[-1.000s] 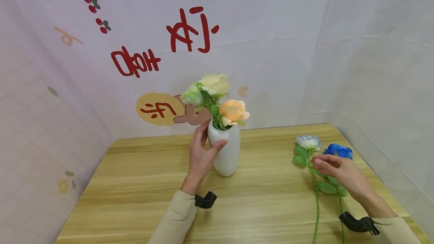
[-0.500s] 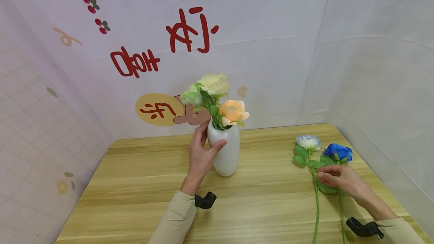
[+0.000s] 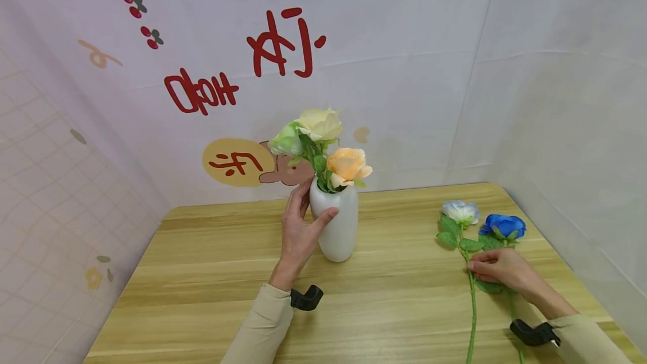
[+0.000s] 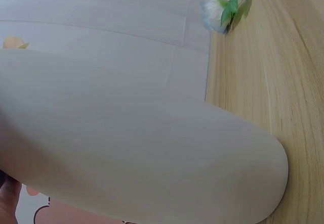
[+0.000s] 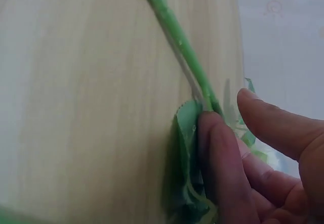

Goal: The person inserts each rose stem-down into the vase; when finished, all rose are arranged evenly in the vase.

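A white vase (image 3: 341,229) stands upright on the table, holding a cream rose (image 3: 320,124), a pale green flower (image 3: 287,140) and a peach rose (image 3: 349,165). My left hand (image 3: 299,235) grips it near the rim, thumb across the front; in the left wrist view the vase (image 4: 152,143) fills most of the frame. At the right lies a white-lilac flower (image 3: 460,213) beside a blue rose (image 3: 502,226). My right hand (image 3: 507,269) is at the pale flower's stem (image 3: 473,313). The right wrist view shows fingertips touching the stem (image 5: 185,49), with the thumb apart.
The wooden table (image 3: 212,274) ends at a white printed cloth backdrop (image 3: 404,89), which also rises along both sides. Green leaves (image 3: 488,286) of the blue rose lie under and around my right hand. Its stem runs towards the table's front.
My right hand has come down from near the pale flower's head to lower on its stem, uncovering the blue rose. The left hand and vase stay in place.
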Demonstrator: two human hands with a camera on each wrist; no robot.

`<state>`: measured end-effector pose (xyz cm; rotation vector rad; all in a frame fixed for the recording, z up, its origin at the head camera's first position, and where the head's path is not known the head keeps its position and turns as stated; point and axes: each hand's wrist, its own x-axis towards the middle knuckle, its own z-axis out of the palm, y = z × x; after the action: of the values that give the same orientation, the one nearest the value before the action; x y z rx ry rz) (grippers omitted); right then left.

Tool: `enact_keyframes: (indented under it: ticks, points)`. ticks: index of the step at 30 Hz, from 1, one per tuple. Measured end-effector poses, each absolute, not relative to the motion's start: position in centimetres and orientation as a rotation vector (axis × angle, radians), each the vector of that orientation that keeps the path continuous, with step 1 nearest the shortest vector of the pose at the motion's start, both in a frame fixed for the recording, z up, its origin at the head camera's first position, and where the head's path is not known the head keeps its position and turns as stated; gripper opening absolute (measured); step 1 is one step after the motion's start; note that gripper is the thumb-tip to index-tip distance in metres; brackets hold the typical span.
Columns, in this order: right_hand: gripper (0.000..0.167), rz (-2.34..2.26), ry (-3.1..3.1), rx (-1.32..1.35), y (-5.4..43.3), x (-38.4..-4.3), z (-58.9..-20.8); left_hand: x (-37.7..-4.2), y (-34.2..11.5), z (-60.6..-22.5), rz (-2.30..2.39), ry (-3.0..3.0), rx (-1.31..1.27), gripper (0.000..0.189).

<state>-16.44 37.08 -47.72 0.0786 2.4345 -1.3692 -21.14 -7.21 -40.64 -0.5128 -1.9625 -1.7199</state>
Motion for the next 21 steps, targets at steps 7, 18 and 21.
enact_keyframes:
  ticks: [7, 18, 21]
  points:
    - [0.028, -1.192, 2.561, 0.072, 36.5, -17.2, -47.8, -21.3, -7.3, -40.7, -1.723, -1.955, -0.525, 0.072]
    - [0.032, -1.358, 2.479, 0.089, 36.7, -17.8, -47.2, -21.3, -7.3, -40.5, -1.728, -1.960, -0.530, 0.073]
    - [0.038, -1.448, 2.461, 0.100, 36.5, -17.7, -46.6, -21.2, -7.4, -40.5, -1.729, -1.964, -0.528, 0.073]
